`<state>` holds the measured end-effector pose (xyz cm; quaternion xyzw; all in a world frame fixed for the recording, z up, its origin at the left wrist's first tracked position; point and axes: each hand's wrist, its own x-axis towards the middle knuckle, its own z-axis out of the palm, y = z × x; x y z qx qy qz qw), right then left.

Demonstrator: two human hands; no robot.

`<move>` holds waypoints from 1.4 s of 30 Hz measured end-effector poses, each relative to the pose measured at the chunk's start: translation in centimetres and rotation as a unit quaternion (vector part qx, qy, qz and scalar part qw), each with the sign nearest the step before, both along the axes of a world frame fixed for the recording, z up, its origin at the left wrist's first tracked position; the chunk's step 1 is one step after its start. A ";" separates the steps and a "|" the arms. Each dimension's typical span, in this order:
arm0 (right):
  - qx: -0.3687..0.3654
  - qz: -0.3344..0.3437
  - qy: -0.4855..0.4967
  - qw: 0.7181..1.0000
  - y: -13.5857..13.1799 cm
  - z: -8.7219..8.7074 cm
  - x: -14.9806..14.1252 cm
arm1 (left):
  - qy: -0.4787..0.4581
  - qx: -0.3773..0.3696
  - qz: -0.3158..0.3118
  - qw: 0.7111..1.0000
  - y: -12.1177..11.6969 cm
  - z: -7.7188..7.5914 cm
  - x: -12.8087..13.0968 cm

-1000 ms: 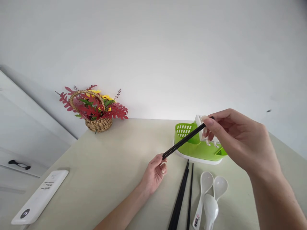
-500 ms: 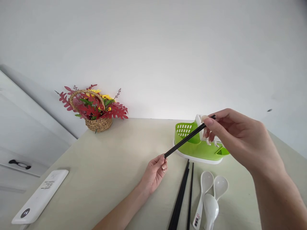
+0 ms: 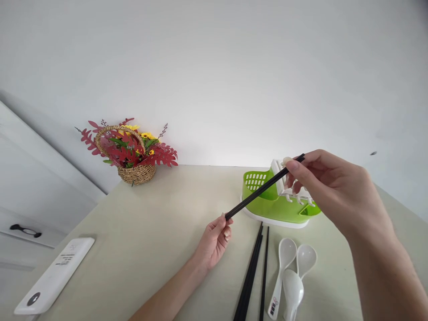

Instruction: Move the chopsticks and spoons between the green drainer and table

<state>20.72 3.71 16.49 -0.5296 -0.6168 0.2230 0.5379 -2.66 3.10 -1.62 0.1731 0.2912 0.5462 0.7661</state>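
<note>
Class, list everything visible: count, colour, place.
Table: one, pale, foreground
Wall: one, grey, behind
Wall mark: one, dark, right
Cabinet: one, white, far left
Handle: one, black, on cabinet
Flat object: one, white, table's left edge
Basket: one, brown, back left
Leaves and flowers: many, red, green, yellow, in basket
Holder: one, green and white, back right
Chopstick bundle: number unclear, black, in front of holder
Separate chopstick: one, black, right of bundle
Spoons: three, white, right of separate chopstick
Held chopsticks: apparently two, black, raised
Left hand: one, bare, their lower end
Right hand: one, bare, upper end
</note>
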 end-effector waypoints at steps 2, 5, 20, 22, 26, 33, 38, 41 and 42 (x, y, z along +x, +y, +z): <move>-0.002 0.007 0.012 1.000 0.0 0.1 0.0 | -0.014 -0.015 -0.006 1.000 0.0 -0.1 -0.2; -0.007 0.016 0.032 0.999 -0.2 0.4 0.0 | -0.030 -0.019 -0.021 0.999 -0.1 -0.2 -0.7; -0.033 -0.030 0.055 0.997 -0.5 1.0 0.2 | -0.050 0.018 -0.080 0.995 -0.5 -0.9 -1.2; 0.014 -0.049 0.076 0.996 0.0 0.6 0.4 | -0.052 0.017 -0.073 0.996 -0.3 -0.7 -0.9; 0.133 -0.125 0.096 0.978 1.0 -0.5 1.0 | -0.061 0.006 -0.062 0.996 0.0 -0.2 -0.7; 0.213 -0.218 0.026 0.952 1.7 -1.4 2.3 | -0.078 -0.015 -0.054 0.995 0.1 -0.1 -0.8; 0.167 -0.226 -0.064 0.958 2.6 -2.5 3.5 | -0.079 -0.018 -0.050 0.995 0.3 -0.1 -0.9; 0.132 -0.169 -0.149 0.965 3.7 -2.9 3.7 | -0.082 -0.018 -0.041 0.996 0.4 -0.1 -0.9; 0.123 -0.141 -0.166 0.968 4.3 -2.9 3.7 | -0.081 -0.018 -0.038 0.996 0.4 0.0 -1.0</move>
